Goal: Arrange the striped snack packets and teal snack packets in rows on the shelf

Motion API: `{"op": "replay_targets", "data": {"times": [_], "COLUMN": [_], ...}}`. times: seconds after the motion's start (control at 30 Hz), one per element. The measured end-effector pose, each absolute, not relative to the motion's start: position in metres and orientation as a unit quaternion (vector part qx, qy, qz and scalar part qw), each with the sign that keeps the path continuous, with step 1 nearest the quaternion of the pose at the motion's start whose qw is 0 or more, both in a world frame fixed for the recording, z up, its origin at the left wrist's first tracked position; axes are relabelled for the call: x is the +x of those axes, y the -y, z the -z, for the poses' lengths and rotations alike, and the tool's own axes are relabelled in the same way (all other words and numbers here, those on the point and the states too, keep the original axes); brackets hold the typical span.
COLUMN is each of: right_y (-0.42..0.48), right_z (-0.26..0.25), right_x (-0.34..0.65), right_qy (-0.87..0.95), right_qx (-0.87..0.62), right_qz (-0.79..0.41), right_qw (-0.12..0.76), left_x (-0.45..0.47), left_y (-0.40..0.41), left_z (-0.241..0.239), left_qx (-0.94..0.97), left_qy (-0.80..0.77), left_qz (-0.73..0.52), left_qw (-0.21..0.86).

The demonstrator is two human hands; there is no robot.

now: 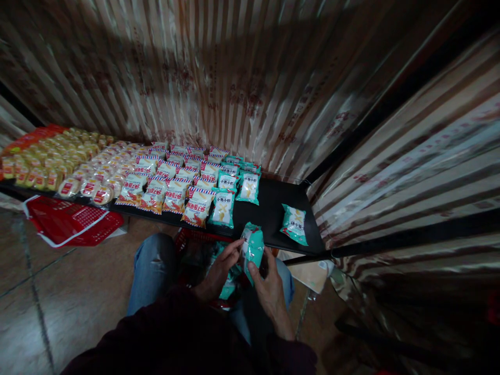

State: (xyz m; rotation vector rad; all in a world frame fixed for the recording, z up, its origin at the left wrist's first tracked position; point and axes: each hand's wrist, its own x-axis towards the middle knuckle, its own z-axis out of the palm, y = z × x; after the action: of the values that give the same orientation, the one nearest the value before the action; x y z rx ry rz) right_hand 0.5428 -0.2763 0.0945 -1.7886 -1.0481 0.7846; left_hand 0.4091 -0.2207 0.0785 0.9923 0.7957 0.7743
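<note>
Between my two hands, over the front edge of the black shelf (269,198), is a teal snack bag (253,249). My left hand (222,268) has its fingers closed on the bag's left side. With the thumb across its lower front, my right hand (269,286) grips the right side. Below the hands, a red basket (187,237) between my knees has more teal bags (227,290) in it, partly hidden by my arms. A single teal bag (295,224) lies tilted at the shelf's right end. Other teal bags (222,208) stand in rows left of it.
Further left on the shelf are white-and-orange snack bags (198,207), round wrapped snacks (103,194) and yellow wrapped snacks (39,177). A red basket with a white handle (74,221) is below the shelf. Striped curtain (219,78) hangs behind; a dark post (344,135) rises at right.
</note>
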Motion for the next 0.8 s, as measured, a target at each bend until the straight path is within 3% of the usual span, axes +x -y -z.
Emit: {"op": "replay_targets", "data": {"times": [0.23,0.8], "right_y": [0.270,0.252], "right_z": [-0.096,-0.074], "right_x": [0.541,0.560], "right_qy": [0.395,0.364], "right_qx": [-0.725,-0.696], "right_qz": [-0.318,-0.375], "right_qw": [0.465,0.493], "left_x": [0.413,0.421], "left_y": [0.225,0.211], "left_z": [-0.075,-0.080], "left_qx": [0.577,0.620], "left_qy": [-0.392,-0.389], "left_qz": [-0.368,-0.362], "left_qw": [0.615,0.577]}}
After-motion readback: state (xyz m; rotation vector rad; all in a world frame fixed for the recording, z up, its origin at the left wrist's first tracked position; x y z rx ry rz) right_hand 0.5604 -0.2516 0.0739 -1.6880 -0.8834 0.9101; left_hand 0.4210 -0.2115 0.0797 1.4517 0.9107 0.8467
